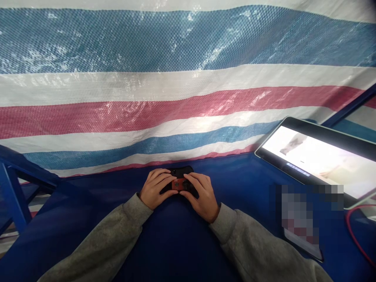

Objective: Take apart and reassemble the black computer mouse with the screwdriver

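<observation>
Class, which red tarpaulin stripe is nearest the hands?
The thin red stripe, along the tabletop; the broad red stripe lies higher, farther from the left hand and right hand.

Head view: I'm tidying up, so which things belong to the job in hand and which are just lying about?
Job in hand:
black gamepad-like object, held by left hand and right hand
red board-like panel at its middle

Apparently lying about:
lit tablet-like screen
pixelated flat item, unidentifiable
red cable
</observation>
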A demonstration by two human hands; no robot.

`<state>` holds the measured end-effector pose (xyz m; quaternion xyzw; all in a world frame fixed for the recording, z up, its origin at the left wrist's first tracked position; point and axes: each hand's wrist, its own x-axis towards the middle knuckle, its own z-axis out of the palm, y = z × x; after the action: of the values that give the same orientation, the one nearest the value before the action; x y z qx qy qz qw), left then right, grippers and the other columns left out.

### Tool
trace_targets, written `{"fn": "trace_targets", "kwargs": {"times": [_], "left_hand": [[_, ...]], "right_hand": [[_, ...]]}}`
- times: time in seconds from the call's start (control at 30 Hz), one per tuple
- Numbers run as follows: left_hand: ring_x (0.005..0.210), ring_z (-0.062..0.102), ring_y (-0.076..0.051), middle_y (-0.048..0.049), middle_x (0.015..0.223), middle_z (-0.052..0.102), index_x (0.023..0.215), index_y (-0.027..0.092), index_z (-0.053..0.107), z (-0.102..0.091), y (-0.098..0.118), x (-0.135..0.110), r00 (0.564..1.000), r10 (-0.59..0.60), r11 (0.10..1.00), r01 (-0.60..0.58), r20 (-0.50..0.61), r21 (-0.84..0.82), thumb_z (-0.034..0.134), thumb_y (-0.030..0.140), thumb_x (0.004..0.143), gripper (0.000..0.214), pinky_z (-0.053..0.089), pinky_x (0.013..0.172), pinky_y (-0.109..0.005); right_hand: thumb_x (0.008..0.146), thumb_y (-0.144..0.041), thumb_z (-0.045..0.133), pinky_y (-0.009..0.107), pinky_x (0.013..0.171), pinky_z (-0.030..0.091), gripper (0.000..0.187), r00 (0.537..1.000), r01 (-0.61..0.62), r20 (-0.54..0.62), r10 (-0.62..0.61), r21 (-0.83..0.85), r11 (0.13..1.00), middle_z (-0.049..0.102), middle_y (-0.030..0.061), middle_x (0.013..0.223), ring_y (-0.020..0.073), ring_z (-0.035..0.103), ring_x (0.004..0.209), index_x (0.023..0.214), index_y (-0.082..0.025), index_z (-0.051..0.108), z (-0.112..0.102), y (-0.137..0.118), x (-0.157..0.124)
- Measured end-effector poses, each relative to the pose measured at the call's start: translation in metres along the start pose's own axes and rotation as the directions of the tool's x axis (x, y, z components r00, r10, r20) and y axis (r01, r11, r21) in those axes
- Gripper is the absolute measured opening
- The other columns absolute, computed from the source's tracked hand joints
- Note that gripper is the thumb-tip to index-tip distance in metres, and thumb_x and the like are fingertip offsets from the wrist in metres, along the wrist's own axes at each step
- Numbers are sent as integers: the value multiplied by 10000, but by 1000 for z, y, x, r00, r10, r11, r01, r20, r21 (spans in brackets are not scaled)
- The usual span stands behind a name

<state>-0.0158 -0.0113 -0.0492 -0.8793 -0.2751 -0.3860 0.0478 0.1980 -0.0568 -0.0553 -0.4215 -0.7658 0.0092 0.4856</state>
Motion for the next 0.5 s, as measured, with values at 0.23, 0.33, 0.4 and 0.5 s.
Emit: {"fn": "trace_targets", "kwargs": {"times": [0.23, 0.33, 0.4, 0.5], "left_hand": [[1065, 619, -258, -81, 1044, 716, 1164, 192, 627, 3, -5, -4, 999, -42, 999, 42, 6, -15, 633, 396, 881, 349, 469, 916, -421], [1055, 620, -255, -84, 1038, 715, 1179, 188, 623, 3, -5, -4, 999, -38, 999, 38, -2, -14, 601, 395, 901, 347, 468, 911, -415], [1056, 618, -256, -86, 1040, 714, 1185, 184, 620, 3, -6, -3, 1000, -30, 999, 30, -1, -14, 597, 392, 903, 351, 467, 909, -409], [1056, 618, -257, -88, 1048, 713, 1200, 190, 620, 3, -6, -4, 1000, -31, 999, 31, 1, -17, 591, 398, 906, 361, 465, 911, -407]], "right_hand": [[930, -214, 589, 433, 903, 480, 408, 1000, 17, 4, -17, 38, 999, 642, 110, 1143, 247, 606, 1043, 1334, -219, 536, 0, 1, 0], [927, -215, 594, 436, 895, 485, 406, 1000, 20, -5, -19, 42, 999, 648, 108, 1137, 246, 612, 1033, 1330, -222, 544, 0, 1, 0], [927, -227, 597, 439, 890, 488, 414, 1000, 21, -5, -20, 49, 999, 651, 106, 1130, 247, 616, 1026, 1337, -233, 539, 0, 1, 0], [921, -222, 601, 444, 888, 490, 430, 1000, 29, -3, -29, 65, 997, 656, 107, 1121, 250, 619, 1023, 1345, -236, 534, -1, 1, 0]]}}
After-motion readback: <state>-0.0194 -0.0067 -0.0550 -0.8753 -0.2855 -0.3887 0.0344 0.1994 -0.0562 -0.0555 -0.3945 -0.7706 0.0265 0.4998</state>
